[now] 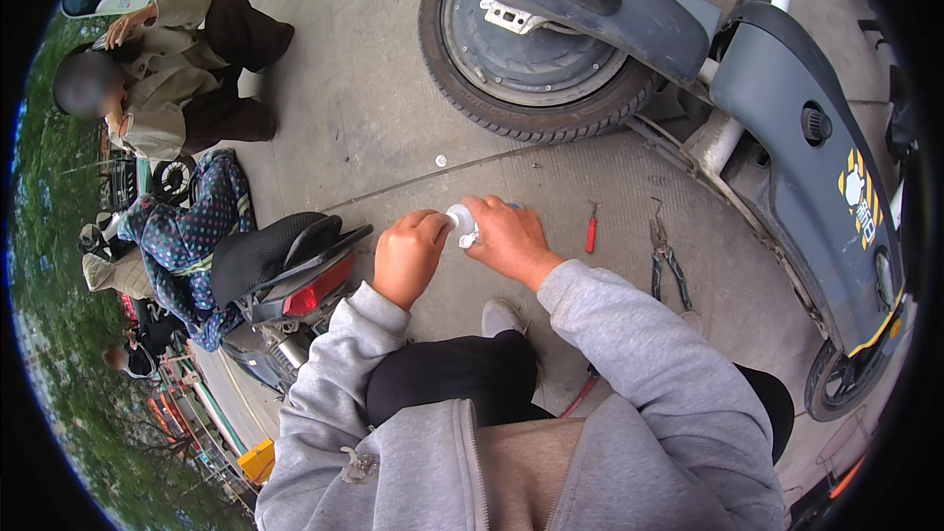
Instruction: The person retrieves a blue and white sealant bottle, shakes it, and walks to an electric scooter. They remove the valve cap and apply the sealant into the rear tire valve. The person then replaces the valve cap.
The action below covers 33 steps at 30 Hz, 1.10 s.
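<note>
Before my chest, my right hand is closed around a small container with a white top; a bit of blue shows past its fingers. A small white cap or nozzle sits by the thumb side. The fingertips of my left hand pinch the edge of the white top; which part they hold is partly hidden. On the concrete to the right lie a red-handled hook tool and pliers with dark handles, their jaws away from me. Ahead, an electric scooter's rear wheel rests on its side.
The grey scooter body stretches along the right. A parked motorcycle's seat and red tail light stand close on my left. A person in a beige jacket is at the upper left. A red hose or cable lies beside my legs.
</note>
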### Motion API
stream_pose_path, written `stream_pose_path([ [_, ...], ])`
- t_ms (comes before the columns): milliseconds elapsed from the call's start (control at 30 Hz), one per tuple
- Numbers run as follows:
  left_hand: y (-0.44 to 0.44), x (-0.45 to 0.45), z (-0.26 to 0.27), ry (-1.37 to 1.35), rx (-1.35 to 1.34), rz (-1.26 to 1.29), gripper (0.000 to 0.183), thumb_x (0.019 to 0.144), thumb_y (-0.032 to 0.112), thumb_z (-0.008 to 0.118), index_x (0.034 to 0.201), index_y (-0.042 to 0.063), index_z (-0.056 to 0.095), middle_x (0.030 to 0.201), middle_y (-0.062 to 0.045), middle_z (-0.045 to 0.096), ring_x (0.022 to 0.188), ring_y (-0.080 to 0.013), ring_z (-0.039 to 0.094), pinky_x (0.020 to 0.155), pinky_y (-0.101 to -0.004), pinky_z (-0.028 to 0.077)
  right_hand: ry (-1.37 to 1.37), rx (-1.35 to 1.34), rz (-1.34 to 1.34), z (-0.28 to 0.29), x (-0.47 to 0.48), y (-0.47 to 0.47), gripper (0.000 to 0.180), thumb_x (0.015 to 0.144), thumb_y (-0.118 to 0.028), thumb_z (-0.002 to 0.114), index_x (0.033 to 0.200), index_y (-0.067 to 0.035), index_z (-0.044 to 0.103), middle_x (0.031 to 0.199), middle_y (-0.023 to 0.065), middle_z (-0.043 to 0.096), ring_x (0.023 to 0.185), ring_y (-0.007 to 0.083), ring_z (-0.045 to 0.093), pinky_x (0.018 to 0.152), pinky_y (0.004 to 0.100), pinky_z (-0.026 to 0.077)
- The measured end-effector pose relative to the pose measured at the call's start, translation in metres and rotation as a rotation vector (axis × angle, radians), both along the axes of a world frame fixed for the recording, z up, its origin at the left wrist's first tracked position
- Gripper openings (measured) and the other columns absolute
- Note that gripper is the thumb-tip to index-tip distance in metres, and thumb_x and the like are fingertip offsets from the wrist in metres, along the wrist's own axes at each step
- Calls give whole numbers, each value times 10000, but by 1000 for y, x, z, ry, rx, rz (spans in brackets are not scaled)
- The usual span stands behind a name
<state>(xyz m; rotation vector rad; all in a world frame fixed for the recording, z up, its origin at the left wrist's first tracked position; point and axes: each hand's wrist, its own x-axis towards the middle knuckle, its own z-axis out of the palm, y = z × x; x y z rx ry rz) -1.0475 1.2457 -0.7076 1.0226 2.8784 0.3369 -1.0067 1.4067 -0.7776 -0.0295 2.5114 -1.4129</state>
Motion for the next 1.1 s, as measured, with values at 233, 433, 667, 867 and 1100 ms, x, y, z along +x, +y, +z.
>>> stream_pose_path([
  [233, 4, 1, -8, 65, -159, -51, 76, 837, 121, 632, 882, 70, 597, 837, -93, 642, 676, -294, 648, 574, -387, 535, 21, -23, -17, 0, 1, -1, 456, 729, -213, 741, 1136, -100, 569, 1017, 134, 636, 919, 348, 647, 752, 469, 519],
  [433, 4, -1, -15, 10, -65, 23, 105, 803, 104, 669, 855, 53, 594, 789, -128, 644, 646, -311, 651, 562, -393, 530, 112, -22, -61, 1, 4, 0, 378, 698, -158, 741, 1025, -58, 580, 943, 149, 643, 851, 335, 661, 700, 435, 528],
  [667, -9, -15, -5, -43, 191, 515, 285, 827, -30, 593, 1109, 3, 620, 890, -197, 691, 783, -288, 702, 706, -352, 555, 25, -8, -6, -1, 6, 6, 522, 718, -240, 734, 1209, -138, 589, 1019, 116, 649, 907, 337, 651, 748, 439, 522],
  [867, -6, -7, 2, -95, 107, -7, 375, 805, -28, 629, 1165, 73, 644, 1035, -128, 679, 923, -306, 673, 788, -370, 556, 47, -2, -30, -3, 8, 4, 543, 711, -245, 743, 1218, -128, 587, 1026, 120, 650, 917, 334, 654, 765, 433, 525],
  [1100, -1, -18, 4, -37, -144, -400, 202, 754, 67, 671, 956, 65, 671, 939, -73, 661, 800, -264, 663, 664, -360, 553, 93, 13, 12, -5, 11, 9, 512, 723, -226, 723, 1198, -115, 568, 987, 118, 647, 890, 334, 652, 726, 454, 522],
])
